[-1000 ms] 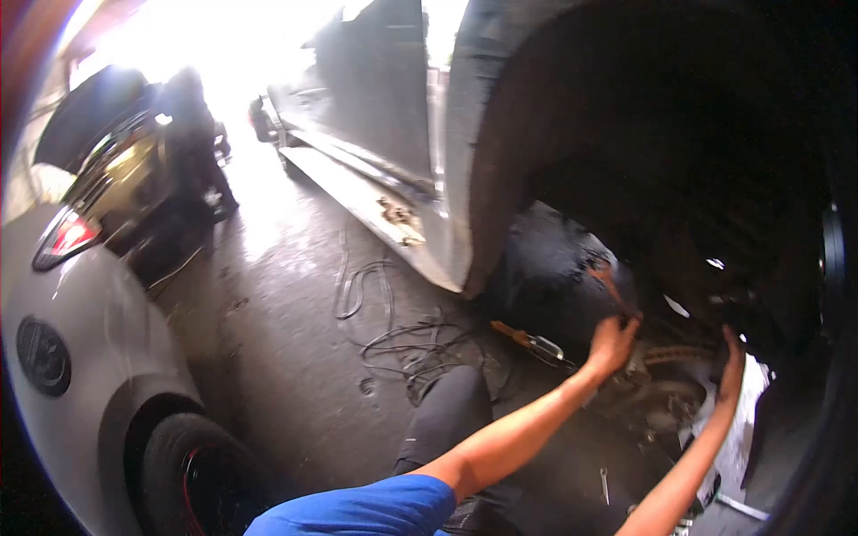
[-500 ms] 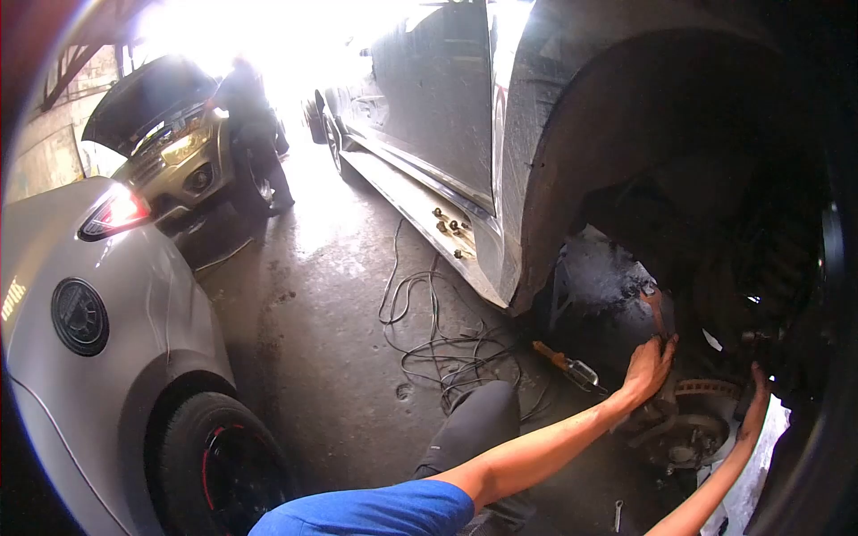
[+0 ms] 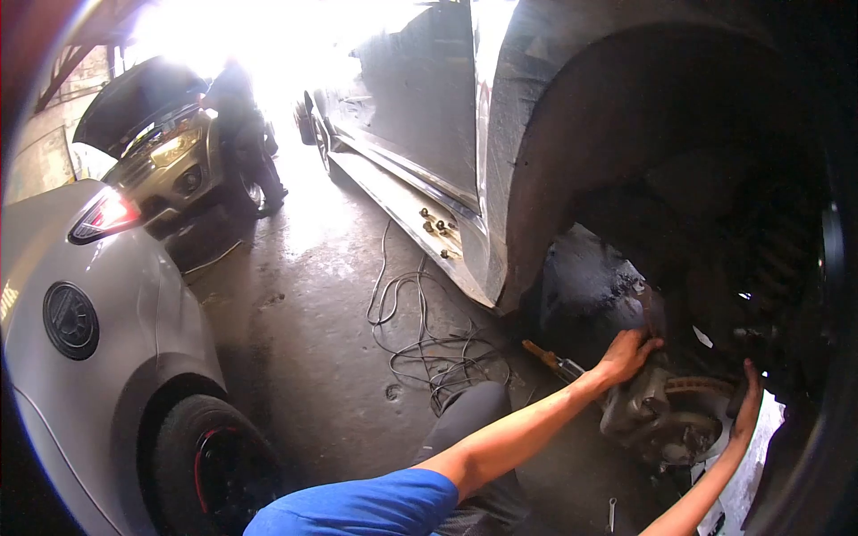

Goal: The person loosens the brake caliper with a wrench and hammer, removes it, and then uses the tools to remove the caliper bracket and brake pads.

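Note:
In the wheel well on the right of the head view is a brake disc (image 3: pixel 702 386) with its hub (image 3: pixel 684 438) and a metal brake caliper (image 3: pixel 636 402). My left hand (image 3: pixel 627 355) is just above the caliper, its fingers bent together against a dark part; what they grip is hidden. My right hand (image 3: pixel 749 406) lies along the right side of the disc, with the visible fingers stretched upward. Shadow hides much of the suspension behind. A work light (image 3: pixel 556 362) with an orange handle lies on the floor left of my left hand.
Several lug nuts (image 3: pixel 438 225) sit on the running board (image 3: pixel 384 192). A tangled cable (image 3: pixel 429 344) covers the floor beside my knee. A small wrench (image 3: pixel 612 515) lies near the hub. A silver car (image 3: pixel 134 295) stands left; a person (image 3: pixel 241 134) stands by an open-bonnet car (image 3: pixel 170 170).
The view has shifted slightly. My left hand has moved a little left and down relative to the rusty arm, its fingers more bent. The caliper shows more clearly; my right hand stays beside the disc.

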The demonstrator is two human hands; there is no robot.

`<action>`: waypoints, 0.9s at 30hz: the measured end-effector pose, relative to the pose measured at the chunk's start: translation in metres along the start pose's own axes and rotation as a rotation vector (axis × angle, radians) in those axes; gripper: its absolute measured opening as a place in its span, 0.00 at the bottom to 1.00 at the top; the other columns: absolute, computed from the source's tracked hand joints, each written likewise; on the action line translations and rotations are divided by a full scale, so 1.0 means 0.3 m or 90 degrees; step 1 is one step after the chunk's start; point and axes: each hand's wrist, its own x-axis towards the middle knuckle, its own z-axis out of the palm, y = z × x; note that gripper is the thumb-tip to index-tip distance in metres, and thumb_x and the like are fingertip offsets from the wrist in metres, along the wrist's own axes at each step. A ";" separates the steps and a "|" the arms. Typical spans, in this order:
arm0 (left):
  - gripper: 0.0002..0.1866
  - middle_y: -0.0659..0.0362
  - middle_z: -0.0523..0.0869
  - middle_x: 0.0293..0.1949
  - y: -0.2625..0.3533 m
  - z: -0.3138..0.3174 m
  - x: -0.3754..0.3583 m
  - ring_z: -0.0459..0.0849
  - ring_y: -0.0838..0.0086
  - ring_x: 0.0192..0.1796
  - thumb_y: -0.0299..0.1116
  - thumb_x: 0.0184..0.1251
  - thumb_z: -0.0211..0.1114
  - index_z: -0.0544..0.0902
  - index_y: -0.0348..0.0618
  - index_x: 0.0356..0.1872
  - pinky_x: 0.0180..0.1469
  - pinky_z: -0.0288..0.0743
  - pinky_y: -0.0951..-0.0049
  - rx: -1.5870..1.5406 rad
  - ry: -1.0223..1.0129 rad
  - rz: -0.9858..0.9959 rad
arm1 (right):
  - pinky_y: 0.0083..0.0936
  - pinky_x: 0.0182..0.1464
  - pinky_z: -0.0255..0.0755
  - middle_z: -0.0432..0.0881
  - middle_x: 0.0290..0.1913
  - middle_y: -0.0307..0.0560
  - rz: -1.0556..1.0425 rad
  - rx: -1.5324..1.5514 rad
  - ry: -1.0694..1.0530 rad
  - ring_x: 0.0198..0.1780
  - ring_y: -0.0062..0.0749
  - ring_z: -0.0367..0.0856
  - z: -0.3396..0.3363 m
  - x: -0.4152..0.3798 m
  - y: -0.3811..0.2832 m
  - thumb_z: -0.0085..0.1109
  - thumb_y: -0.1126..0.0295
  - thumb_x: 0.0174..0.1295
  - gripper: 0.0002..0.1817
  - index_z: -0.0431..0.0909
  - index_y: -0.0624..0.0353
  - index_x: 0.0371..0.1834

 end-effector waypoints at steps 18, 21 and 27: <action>0.15 0.38 0.81 0.38 0.011 0.049 0.005 0.78 0.39 0.46 0.39 0.69 0.59 0.81 0.34 0.39 0.46 0.70 0.48 0.079 0.051 0.141 | 0.35 0.72 0.52 0.70 0.68 0.50 0.014 0.004 0.018 0.70 0.40 0.65 0.035 -0.036 -0.077 0.58 0.48 0.63 0.35 0.71 0.61 0.67; 0.17 0.37 0.82 0.42 -0.011 0.058 0.011 0.77 0.39 0.48 0.41 0.70 0.60 0.81 0.33 0.41 0.48 0.71 0.50 0.060 0.099 0.127 | 0.35 0.72 0.52 0.71 0.68 0.50 0.003 0.017 0.015 0.70 0.40 0.65 0.029 -0.029 -0.059 0.58 0.49 0.63 0.34 0.71 0.62 0.66; 0.20 0.38 0.84 0.45 -0.043 0.083 -0.034 0.83 0.48 0.50 0.43 0.73 0.57 0.81 0.31 0.46 0.50 0.73 0.58 -0.110 0.048 -0.067 | 0.34 0.73 0.51 0.72 0.67 0.50 0.007 -0.013 0.029 0.70 0.39 0.65 0.026 -0.026 -0.051 0.55 0.50 0.65 0.32 0.73 0.63 0.65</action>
